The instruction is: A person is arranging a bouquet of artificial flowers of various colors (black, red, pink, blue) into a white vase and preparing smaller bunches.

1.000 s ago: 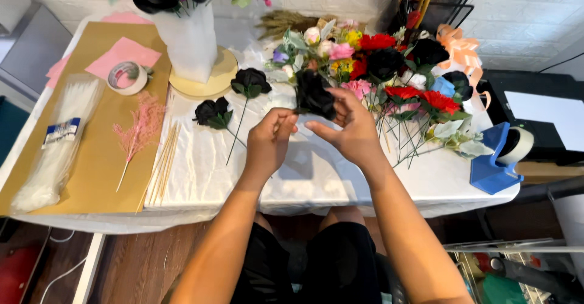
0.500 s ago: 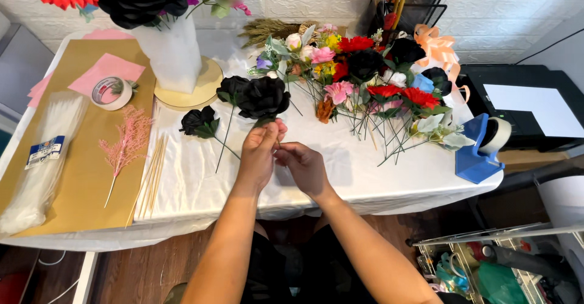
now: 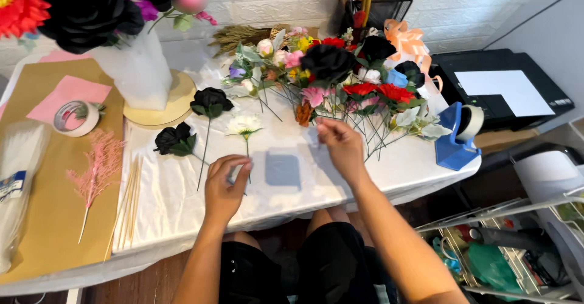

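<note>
White daisy (image 3: 244, 124) now lies on the cloth (image 3: 176, 188) with its stem at the left hand (image 3: 224, 185), whose fingers curl loosely on it — both hands, together a moment ago, are apart — the right hand (image 3: 340, 149), fingers pinched, reaches into the flower pile (image 3: 340, 79).

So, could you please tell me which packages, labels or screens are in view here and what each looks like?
Clear plastic bag of white strips: far left on the brown paper, long, with a small blue and white label.
Blank white paper sheet: right, atop the flat black printer.
No lit screens or signs in view.
</note>
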